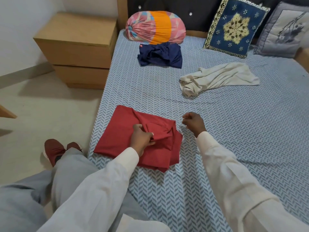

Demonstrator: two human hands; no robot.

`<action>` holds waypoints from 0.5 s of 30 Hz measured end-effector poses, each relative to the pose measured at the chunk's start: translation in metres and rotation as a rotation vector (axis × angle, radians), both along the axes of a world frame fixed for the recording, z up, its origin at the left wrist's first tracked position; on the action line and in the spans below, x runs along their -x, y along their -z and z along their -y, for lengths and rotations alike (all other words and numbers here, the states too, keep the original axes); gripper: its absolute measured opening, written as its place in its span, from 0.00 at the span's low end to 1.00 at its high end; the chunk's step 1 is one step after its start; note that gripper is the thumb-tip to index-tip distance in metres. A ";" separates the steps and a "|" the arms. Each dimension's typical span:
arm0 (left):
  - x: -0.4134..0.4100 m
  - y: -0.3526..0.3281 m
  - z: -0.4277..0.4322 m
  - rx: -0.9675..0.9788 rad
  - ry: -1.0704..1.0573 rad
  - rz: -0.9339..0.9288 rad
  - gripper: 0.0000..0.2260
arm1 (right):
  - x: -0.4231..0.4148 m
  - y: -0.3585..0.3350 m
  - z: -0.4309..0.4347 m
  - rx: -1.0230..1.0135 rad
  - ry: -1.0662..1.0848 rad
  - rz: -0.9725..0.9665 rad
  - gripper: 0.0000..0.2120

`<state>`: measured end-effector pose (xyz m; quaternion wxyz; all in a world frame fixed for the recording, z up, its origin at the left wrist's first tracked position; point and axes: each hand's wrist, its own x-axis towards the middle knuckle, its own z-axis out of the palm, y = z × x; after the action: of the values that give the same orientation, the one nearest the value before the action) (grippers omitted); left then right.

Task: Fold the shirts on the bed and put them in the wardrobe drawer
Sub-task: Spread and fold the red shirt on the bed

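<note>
Three shirts are counted on the bed [234,131], and none has been put away yet, so the job is reckoned to be in its early part. Far left, a brown two-drawer unit [75,47] is stood on the floor just beside the bed. Whether that's the drawer meant can't be told, and no wardrobe is seen.

Next along, the red shirt [120,124] is laid near the bed's left edge, folded down to a rough rectangle with layers stacked at its right side. It's gripped by the left hand [142,139], fingers curled round a bunched ridge of cloth in the middle. Further back, a navy shirt [160,56] is sat just in front of a pink and orange bundle [155,27], and it looks more scrunched than folded.

Right of the red shirt, the right hand [194,123] is held over the bed, fingers curled in with nothing in them, clear of the cloth. Beyond it, a cream shirt [217,77] is left crumpled, well apart from the others. A blue cushion [235,27] and a grey cushion [284,29] are propped at the head.

So the red fold is judged to be the step in hand, nearly finished. For the next move, that ridge needs flattening or turning over, and the right hand is probably wanted on the stacked edge so the layers aren't dragged loose.
</note>
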<state>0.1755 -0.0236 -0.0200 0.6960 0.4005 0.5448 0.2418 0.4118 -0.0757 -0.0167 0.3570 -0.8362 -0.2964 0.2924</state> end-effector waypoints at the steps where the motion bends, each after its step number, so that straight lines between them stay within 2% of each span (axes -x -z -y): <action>1: 0.005 0.003 0.001 -0.015 0.005 -0.004 0.24 | -0.003 0.006 -0.001 0.054 -0.040 0.068 0.11; 4: 0.013 0.010 0.002 -0.072 0.034 -0.024 0.29 | 0.012 0.003 -0.009 0.121 -0.258 0.076 0.10; 10: 0.016 0.000 0.003 -0.047 0.046 0.046 0.27 | 0.032 0.003 -0.020 0.246 -0.468 0.237 0.14; 12: 0.017 -0.006 0.002 -0.003 0.015 0.132 0.26 | 0.036 0.004 -0.018 0.215 -0.521 0.346 0.13; 15: 0.017 -0.013 -0.003 0.040 -0.041 0.263 0.26 | 0.038 0.011 -0.012 0.101 -0.503 0.410 0.10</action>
<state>0.1581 -0.0202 -0.0066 0.7639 0.3402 0.4618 0.2956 0.3742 -0.0634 -0.0273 0.1645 -0.7948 -0.5444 0.2115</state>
